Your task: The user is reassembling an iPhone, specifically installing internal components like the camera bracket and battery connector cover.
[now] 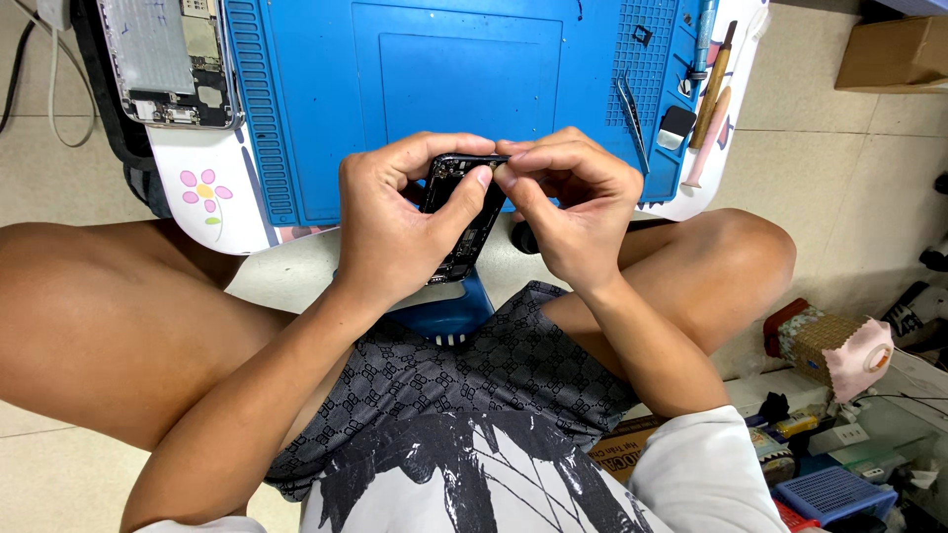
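Opened phone [462,219]: black, upright, inner parts exposed; held above the tabletop's [212,212] near edge. Left hand [395,222] grip wraps its body; right hand [573,212] grip pinches its top end. Blue mat [326,109] behind.

Phone-repair spot on a tiled floor; blue repair mat [326,118]; tweezers [632,118]; opened phone [168,59].

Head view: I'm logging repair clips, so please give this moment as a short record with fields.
left hand: left hand grips an opened phone body, insides showing
right hand: right hand pinches at the phone's top edge
work surface: blue mat on a small table
on mat: tweezers
upper left: second opened phone
right floor: pink face mask
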